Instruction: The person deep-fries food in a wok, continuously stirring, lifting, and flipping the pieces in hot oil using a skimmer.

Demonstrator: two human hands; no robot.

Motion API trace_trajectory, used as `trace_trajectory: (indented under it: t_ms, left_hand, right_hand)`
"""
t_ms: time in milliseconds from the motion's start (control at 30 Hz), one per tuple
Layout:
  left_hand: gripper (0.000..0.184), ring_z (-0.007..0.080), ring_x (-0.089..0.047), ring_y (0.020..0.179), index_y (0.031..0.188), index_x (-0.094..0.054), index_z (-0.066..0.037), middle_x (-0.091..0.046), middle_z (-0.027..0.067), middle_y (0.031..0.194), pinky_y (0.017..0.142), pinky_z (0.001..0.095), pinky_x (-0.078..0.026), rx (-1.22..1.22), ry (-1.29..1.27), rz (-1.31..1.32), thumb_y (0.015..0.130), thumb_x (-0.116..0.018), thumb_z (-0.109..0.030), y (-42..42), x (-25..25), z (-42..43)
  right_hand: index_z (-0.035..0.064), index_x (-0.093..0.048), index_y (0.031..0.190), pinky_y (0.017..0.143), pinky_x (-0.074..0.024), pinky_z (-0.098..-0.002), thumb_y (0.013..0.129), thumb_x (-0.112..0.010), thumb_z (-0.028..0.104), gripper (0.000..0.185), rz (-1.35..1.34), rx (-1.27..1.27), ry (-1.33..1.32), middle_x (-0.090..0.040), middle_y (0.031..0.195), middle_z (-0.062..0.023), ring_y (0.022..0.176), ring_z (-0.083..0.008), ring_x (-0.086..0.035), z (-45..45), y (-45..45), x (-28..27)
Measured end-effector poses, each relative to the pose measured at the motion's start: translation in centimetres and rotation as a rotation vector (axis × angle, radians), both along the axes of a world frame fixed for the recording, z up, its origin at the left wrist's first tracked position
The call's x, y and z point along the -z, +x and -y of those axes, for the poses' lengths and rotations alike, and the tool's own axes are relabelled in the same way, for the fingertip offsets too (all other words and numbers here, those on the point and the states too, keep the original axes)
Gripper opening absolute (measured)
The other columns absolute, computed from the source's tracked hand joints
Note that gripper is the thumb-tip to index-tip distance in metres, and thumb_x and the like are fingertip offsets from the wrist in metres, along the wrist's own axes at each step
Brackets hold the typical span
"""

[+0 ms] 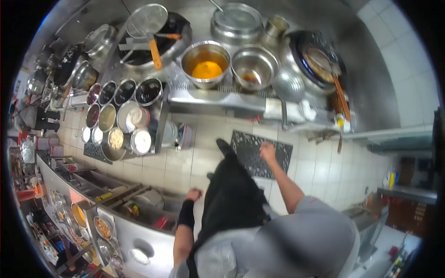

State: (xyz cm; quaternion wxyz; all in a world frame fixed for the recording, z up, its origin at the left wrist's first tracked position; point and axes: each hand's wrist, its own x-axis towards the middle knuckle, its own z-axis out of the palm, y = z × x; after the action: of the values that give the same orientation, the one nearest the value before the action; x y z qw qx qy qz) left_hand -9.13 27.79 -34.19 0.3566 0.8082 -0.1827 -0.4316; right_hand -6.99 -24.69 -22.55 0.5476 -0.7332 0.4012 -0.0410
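Note:
My left hand (195, 194) hangs beside my black apron (232, 194), near the edge of the steel counter on the left. Its fingers look curled, and I see nothing in them. In front of me on the right, my right hand (267, 152) is held in a loose fist above the dark floor mat (263, 155), also with nothing visible in it. Neither hand touches the stove. Beyond them stand a steel bowl of orange-yellow food (206, 69), another steel bowl (255, 67) with a little brown residue, and a perforated ladle (288, 85).
A strainer (147, 21) lies over the left wok, and a second wok (313, 60) sits at the right. Containers of sauces and seasonings (125, 90) fill the left rack. A steel counter (125, 236) runs along my left. Another person (34, 117) is at the far left.

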Motion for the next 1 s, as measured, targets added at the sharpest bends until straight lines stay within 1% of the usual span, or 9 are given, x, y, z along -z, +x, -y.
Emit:
trace_trajectory:
  t_ms: [33, 67, 200, 400, 500, 600, 833, 867, 1000]
  left_hand:
    - [0.032, 0.0171, -0.065, 0.064, 0.084, -0.074, -0.011, -0.07, 0.0078, 0.073, 0.064, 0.0361, -0.053, -0.387, 0.128, -0.304, 0.09, -0.047, -0.025, -0.8, -3.0, 1.6]
    - [0.028, 0.0156, -0.065, 0.065, 0.087, -0.075, -0.008, -0.07, 0.0082, 0.074, 0.063, 0.0328, -0.052, -0.531, 0.106, -0.428, 0.09, -0.049, -0.02, -2.0, -4.1, 1.7]
    - [0.027, 0.0162, -0.067, 0.07, 0.09, -0.072, -0.001, -0.071, 0.0105, 0.078, 0.066, 0.0316, -0.054, -0.565, 0.134, -0.48, 0.085, -0.047, -0.01, -6.7, -7.6, 2.6]
    - [0.029, 0.028, -0.068, 0.089, 0.089, -0.076, -0.014, -0.072, 0.0118, 0.088, 0.085, 0.0395, -0.052, -0.309, 0.357, -0.392, 0.082, -0.055, -0.034, -13.9, -3.2, 1.9]
    - [0.027, 0.0222, -0.07, 0.088, 0.091, -0.075, -0.008, -0.073, 0.0118, 0.087, 0.082, 0.0355, -0.053, -0.514, 0.403, -0.571, 0.084, -0.055, -0.025, -12.5, -6.1, 4.2]
    - [0.023, 0.0165, -0.07, 0.078, 0.092, -0.073, -0.002, -0.073, 0.0099, 0.083, 0.076, 0.0312, -0.054, -0.64, 0.332, -0.609, 0.084, -0.055, -0.013, -10.8, -7.6, 6.2]
    - [0.023, 0.0164, -0.067, 0.073, 0.091, -0.072, -0.001, -0.071, 0.0074, 0.077, 0.072, 0.0308, -0.053, -0.733, 0.119, -0.584, 0.086, -0.051, -0.011, -7.1, -7.4, 11.0]
    - [0.025, 0.0167, -0.067, 0.074, 0.093, -0.071, -0.001, -0.071, 0.0072, 0.077, 0.073, 0.0313, -0.053, -0.704, 0.123, -0.554, 0.088, -0.049, -0.012, -6.2, -8.0, 12.0]
    - [0.026, 0.0134, -0.063, 0.073, 0.097, -0.069, 0.002, -0.069, 0.0065, 0.08, 0.07, 0.0285, -0.051, -0.615, 0.132, -0.523, 0.096, -0.048, -0.014, -3.0, -10.4, 14.2]
  right_hand:
    - [-0.0044, -0.065, 0.098, 0.06, -0.0554, -0.04, 0.082, -0.06, 0.011, 0.023, -0.123, -0.278, -0.297, -0.068, 0.081, -0.0199, 0.066, -0.0301, -0.069, 0.9, 1.7, 4.7]
    - [-0.0038, -0.064, 0.103, 0.073, -0.0543, -0.0412, 0.082, -0.06, 0.011, 0.025, -0.086, -0.346, -0.436, -0.066, 0.094, -0.0236, 0.083, -0.0336, -0.067, 0.6, 4.1, 4.3]
    - [0.001, -0.061, 0.115, 0.104, -0.0416, -0.0436, 0.084, -0.056, 0.009, 0.032, -0.07, -0.491, -0.698, -0.057, 0.125, -0.0274, 0.121, -0.0406, -0.052, 2.0, 12.9, 10.1]
    - [0.0098, -0.068, 0.112, 0.106, -0.0358, -0.0518, 0.094, -0.045, 0.02, 0.03, -0.566, -0.915, -0.851, -0.06, 0.125, -0.0185, 0.119, -0.0338, -0.056, 5.6, 18.6, 14.2]
    - [0.0113, -0.068, 0.113, 0.11, -0.0291, -0.055, 0.096, -0.041, 0.023, 0.034, -0.677, -0.927, -0.827, -0.061, 0.125, -0.0155, 0.118, -0.0343, -0.057, 6.1, 19.5, 15.8]
    - [0.0097, -0.067, 0.115, 0.104, -0.0376, -0.054, 0.096, -0.041, 0.026, 0.036, -0.6, -0.877, -0.791, -0.06, 0.126, -0.0178, 0.12, -0.0356, -0.056, 6.7, 19.6, 17.4]
    - [0.0127, -0.061, 0.126, 0.101, -0.04, -0.0548, 0.093, -0.045, 0.029, 0.04, -0.572, -0.585, -0.906, -0.057, 0.133, -0.0151, 0.126, -0.0372, -0.05, 6.9, 21.1, 21.7]
    - [0.0121, -0.044, 0.143, 0.104, -0.0333, -0.0632, 0.097, -0.042, 0.031, 0.049, -0.753, -0.793, -0.737, -0.039, 0.15, -0.014, 0.138, -0.0406, -0.033, 7.1, 21.6, 19.9]
    - [0.0081, -0.046, 0.141, 0.098, -0.035, -0.0656, 0.097, -0.041, 0.029, 0.049, -0.769, -0.71, -0.732, -0.039, 0.149, -0.0166, 0.136, -0.0408, -0.036, 6.1, 22.0, 18.9]
